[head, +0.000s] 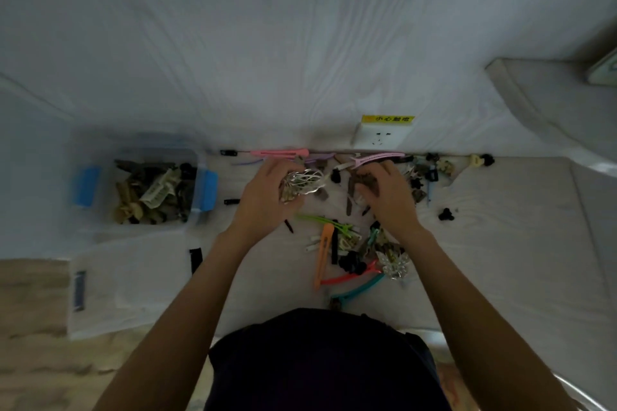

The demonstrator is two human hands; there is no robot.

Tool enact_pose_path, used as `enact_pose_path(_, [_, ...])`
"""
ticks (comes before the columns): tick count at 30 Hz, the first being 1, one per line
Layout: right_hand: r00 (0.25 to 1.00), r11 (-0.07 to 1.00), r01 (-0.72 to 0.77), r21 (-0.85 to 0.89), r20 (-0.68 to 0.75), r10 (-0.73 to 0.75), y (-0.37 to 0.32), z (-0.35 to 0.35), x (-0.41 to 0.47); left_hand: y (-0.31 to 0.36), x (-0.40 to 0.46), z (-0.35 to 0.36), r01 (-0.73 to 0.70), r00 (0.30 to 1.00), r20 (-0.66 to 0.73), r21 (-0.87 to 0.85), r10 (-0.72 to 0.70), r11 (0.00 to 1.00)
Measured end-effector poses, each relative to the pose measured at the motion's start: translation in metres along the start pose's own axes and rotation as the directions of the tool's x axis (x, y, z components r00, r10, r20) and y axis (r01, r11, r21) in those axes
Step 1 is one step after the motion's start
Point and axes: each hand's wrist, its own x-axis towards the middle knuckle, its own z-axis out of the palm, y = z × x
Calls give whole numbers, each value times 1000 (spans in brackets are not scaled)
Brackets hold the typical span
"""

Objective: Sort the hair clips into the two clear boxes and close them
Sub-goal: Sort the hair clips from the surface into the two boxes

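Whole setup sits on a white sheet (484,243) that's pretty wrinkled, and it runs up the wall behind too. There's a white wall socket (379,139) right at the back edge, with a yellow warning sticker (388,118) just above it — text's too blurry to read. Bottom left you can see wood-look flooring (33,327). Top right corner — a grey padded edge (521,83), can't tell what it belongs to.
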Motion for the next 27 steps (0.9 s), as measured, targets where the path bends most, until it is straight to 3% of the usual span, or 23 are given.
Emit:
enact_pose_path(3, [993,954,-85,288,-49,104,-24,-7,-10,6,-6,-36,28,994,-97,-201,-49,979])
enact_pose_path(6, [966,727,-240,643,87,242,-65,-5,-17,2,-17,-77,23,976,-204,-236,-73,971])
enact_pose_path(10, [987,683,-153,714,147,67,-127,11,-11,-31,-45,-135,82,941,-320,-93,-108,992])
enact_pose_path(13, [985,700,-82,709,165,-52,-170,26,0,-74,-62,-161,146,957,-261,71,-123,987])
enact_pose_path(16, [977,693,-70,718,189,-97,-206,44,11,-111,-77,-176,93,987,-154,265,-53,960])
enact_pose_path(21, [963,832,-4,555,226,-147,-237,81,27,-137,-79,-186,-33,992,125,254,1,967])
enact_pose_path(23, [957,885,38,465,237,-165,-244,92,34,-143,-76,-192,-55,989,147,258,17,964])
enact_pose_path(27, [947,953,243,182,168,-273,-256,107,50,-158,-80,-199,35,983,167,253,-79,967])
